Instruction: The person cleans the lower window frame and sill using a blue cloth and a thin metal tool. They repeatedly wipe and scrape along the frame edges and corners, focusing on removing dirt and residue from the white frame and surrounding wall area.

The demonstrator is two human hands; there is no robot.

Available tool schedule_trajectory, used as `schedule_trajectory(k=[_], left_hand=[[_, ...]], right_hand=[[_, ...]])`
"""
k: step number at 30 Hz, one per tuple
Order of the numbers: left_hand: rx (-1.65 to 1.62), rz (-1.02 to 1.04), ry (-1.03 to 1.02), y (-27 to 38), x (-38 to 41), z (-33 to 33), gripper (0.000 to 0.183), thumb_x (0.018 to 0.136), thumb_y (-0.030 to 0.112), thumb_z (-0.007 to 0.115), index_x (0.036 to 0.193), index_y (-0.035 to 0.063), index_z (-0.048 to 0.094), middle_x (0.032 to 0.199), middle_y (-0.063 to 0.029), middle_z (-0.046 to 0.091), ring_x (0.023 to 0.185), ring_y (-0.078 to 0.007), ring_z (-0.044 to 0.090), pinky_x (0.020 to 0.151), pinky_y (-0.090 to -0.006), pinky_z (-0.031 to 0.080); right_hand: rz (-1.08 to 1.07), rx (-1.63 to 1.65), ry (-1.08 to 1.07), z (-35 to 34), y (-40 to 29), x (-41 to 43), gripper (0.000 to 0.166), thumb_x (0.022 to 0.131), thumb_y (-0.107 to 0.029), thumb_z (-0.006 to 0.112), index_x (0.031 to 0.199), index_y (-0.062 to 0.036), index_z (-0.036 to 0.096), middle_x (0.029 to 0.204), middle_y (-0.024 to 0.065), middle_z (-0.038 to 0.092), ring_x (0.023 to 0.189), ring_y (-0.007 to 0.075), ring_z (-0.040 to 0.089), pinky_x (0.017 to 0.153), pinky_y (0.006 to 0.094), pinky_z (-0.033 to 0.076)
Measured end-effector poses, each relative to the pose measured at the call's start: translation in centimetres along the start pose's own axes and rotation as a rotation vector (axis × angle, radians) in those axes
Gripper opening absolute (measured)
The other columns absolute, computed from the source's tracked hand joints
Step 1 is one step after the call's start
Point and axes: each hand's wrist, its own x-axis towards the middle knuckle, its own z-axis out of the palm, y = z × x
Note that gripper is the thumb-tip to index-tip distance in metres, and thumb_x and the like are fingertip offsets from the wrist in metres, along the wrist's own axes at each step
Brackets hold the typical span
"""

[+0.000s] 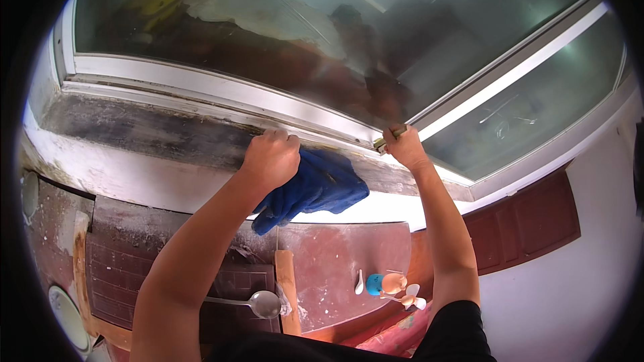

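Observation:
My left hand (271, 158) is closed in a fist on a bunched dark blue cloth (322, 181), over the dirt-stained window sill (151, 125). The cloth spreads to the right of the fist and hangs over the sill's front edge. My right hand (406, 147) grips a small olive-yellow tool (380, 146), partly hidden by the fingers, so its kind is unclear. Its end meets the lower rail of the white-framed sliding window (216, 83), beside the upright where two panes meet.
Below the sill lies a dark red surface (342, 256) bearing a metal ladle (265, 304), a white spoon (359, 282) and a small blue-and-peach fan (385, 284). A pale basin (70, 317) stands at lower left. A reddish-brown wooden panel (526, 221) is on the right wall.

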Motion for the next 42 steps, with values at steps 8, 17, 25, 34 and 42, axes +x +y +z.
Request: schedule_trajectory(k=[8,17,25,34,42], left_hand=[[0.008,-0.004,0.019,-0.2,-0.1,-0.3,0.006,0.066,0.009,0.061,0.061,0.0053,0.059,0.066,-0.0122,0.057,0.066,-0.0286,0.061,0.054,-0.0373,0.052],[0.015,0.021,0.024,-0.3,0.2,0.0,0.008,0.064,0.008,0.061,0.061,0.0054,0.053,0.065,-0.0103,0.052,0.065,-0.0294,0.058,0.052,-0.0397,0.05],[0.016,0.026,0.033,0.0,0.2,-0.2,0.007,0.064,0.009,0.061,0.061,0.0062,0.054,0.066,-0.01,0.053,0.066,-0.0293,0.058,0.053,-0.0395,0.05],[0.014,0.012,0.039,0.0,0.1,0.2,0.007,0.063,0.007,0.061,0.063,0.0043,0.055,0.067,-0.0109,0.053,0.066,-0.0301,0.058,0.053,-0.0402,0.051],[0.108,-0.004,-0.029,0.3,0.4,-0.3,0.007,0.065,0.011,0.063,0.065,0.0047,0.059,0.068,-0.0101,0.055,0.068,-0.0286,0.06,0.055,-0.0394,0.053]], right_hand=[[-0.218,-0.663,0.05,6.7,-3.7,-4.5,0.009,0.073,-0.014,0.058,0.072,-0.006,0.06,0.074,0.0141,0.063,0.069,0.0267,0.065,0.056,0.036,0.053],[-0.026,-0.727,0.005,8.8,-4.7,-3.9,0.013,0.077,-0.011,0.054,0.08,-0.0044,0.065,0.08,0.0112,0.065,0.078,0.0242,0.065,0.061,0.0326,0.055],[0.01,-0.763,-0.13,10.0,-4.1,-1.5,0.015,0.08,-0.012,0.054,0.082,-0.0083,0.068,0.085,0.0103,0.067,0.084,0.0239,0.066,0.068,0.0332,0.054],[0.04,-0.528,-0.159,8.5,-4.2,-0.9,0.016,0.081,-0.011,0.052,0.083,-0.005,0.067,0.085,0.016,0.068,0.082,0.0291,0.067,0.073,0.0384,0.054],[-0.045,-0.453,-0.11,8.3,-5.7,-1.0,0.018,0.08,-0.012,0.052,0.079,-0.0056,0.068,0.084,0.0166,0.068,0.082,0.0283,0.067,0.071,0.0381,0.054]])
